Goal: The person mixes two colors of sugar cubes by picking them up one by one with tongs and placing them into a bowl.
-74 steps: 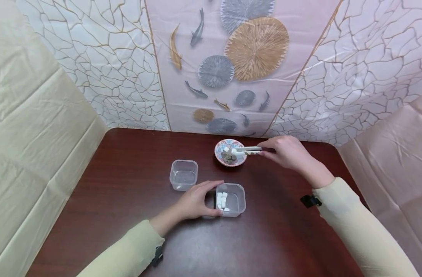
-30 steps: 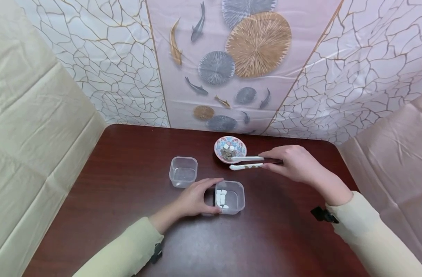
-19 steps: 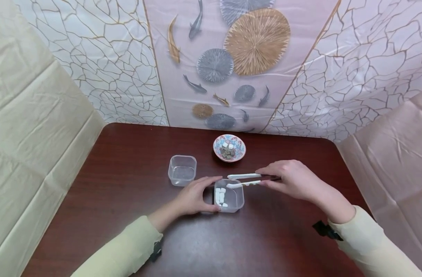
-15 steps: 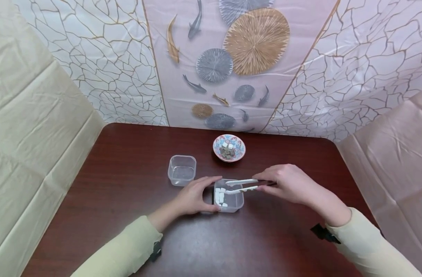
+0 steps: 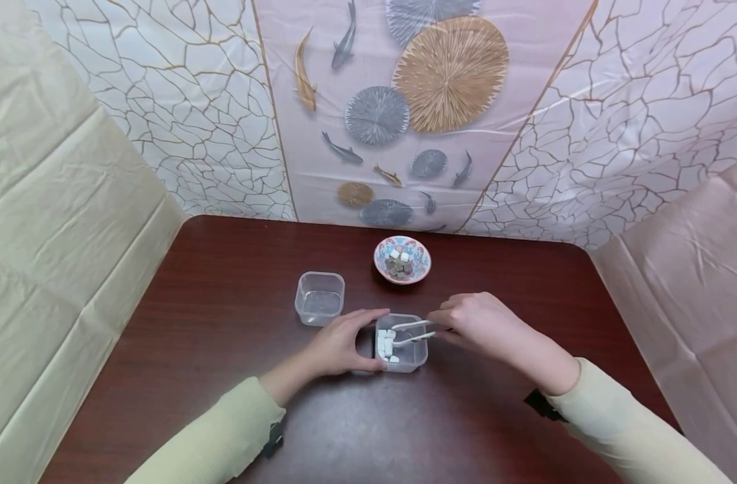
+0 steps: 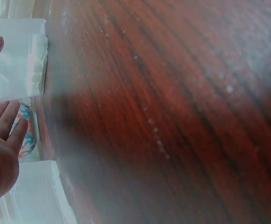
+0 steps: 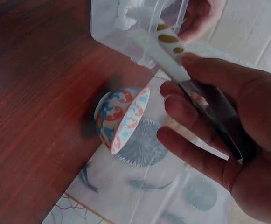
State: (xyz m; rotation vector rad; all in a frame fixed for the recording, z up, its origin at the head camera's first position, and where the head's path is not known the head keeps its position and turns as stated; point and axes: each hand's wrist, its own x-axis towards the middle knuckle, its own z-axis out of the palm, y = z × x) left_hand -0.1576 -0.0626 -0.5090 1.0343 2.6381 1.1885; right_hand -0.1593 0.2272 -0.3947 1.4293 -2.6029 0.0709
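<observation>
My right hand grips a pair of tongs, white at the arms and dark at the handle. Their spread tips reach into a see-through plastic container, right beside several small white cubes gathered along its left side. Whether the tips touch a cube I cannot tell. My left hand holds that container from its left, thumb at the near side and fingers at the far side. Behind it stands a patterned bowl with two white cubes and several grey-brown pieces inside.
A second see-through container stands just left of the held one, close to the left hand's fingers. All of it rests on a dark red-brown table. A patterned cloth backdrop rises behind the far edge, with pale side walls.
My right hand has brought the tongs from the bowl toward me and down into the held container, leaving a white cube in the bowl. The left hand keeps its place.
</observation>
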